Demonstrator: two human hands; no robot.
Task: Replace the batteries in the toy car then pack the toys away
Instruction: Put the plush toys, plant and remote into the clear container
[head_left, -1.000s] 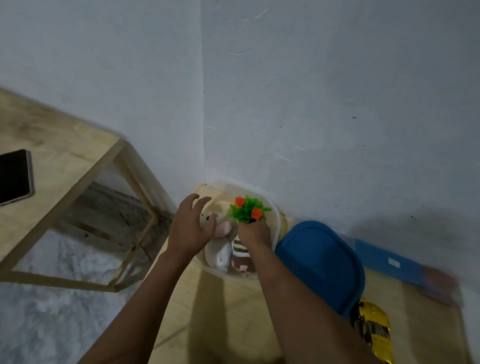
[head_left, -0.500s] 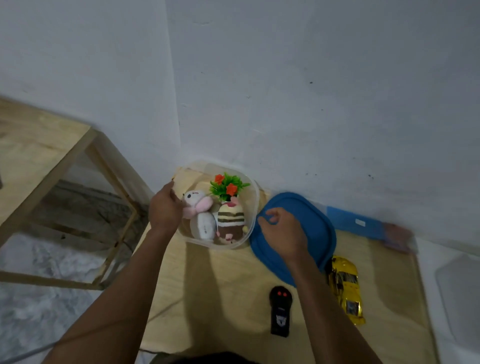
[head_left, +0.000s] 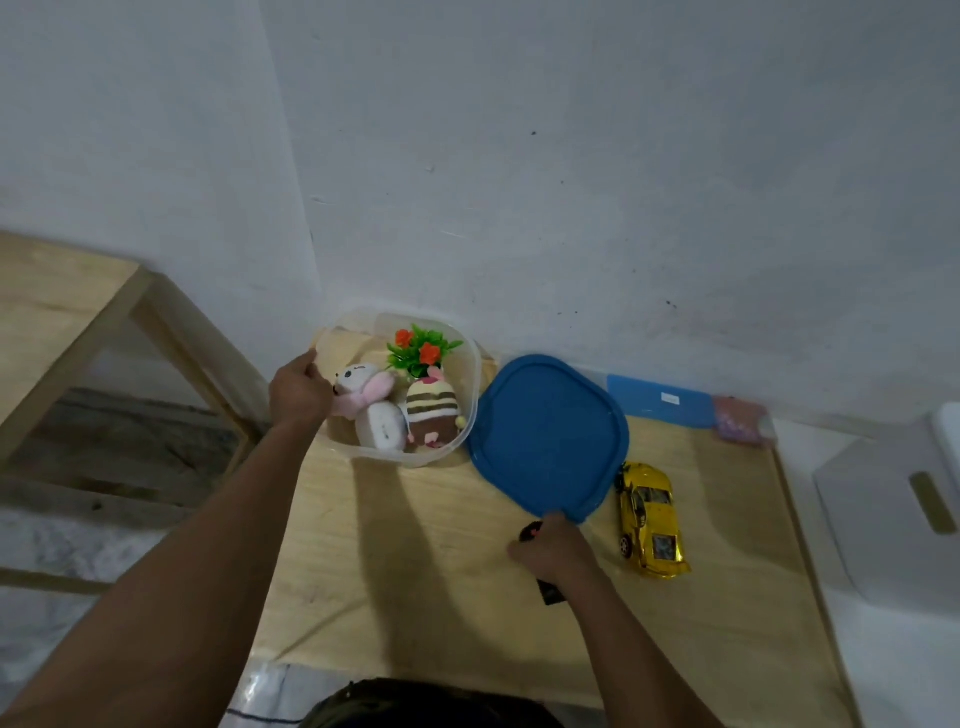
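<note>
On table (head_left: 415, 571), L hand (head_left: 301, 397) grips tub (head_left: 395, 456), R hand (head_left: 556, 551) grips remote (head_left: 550, 592), label (head_left: 671, 399) illegible

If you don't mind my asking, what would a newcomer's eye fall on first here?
The yellow toy car stands out at the right of the wooden board, beside the blue lid. At the back left, a clear tub holds two plush toys and a plant with orange flowers; the left hand grips its rim, the right hand a black remote.
</note>
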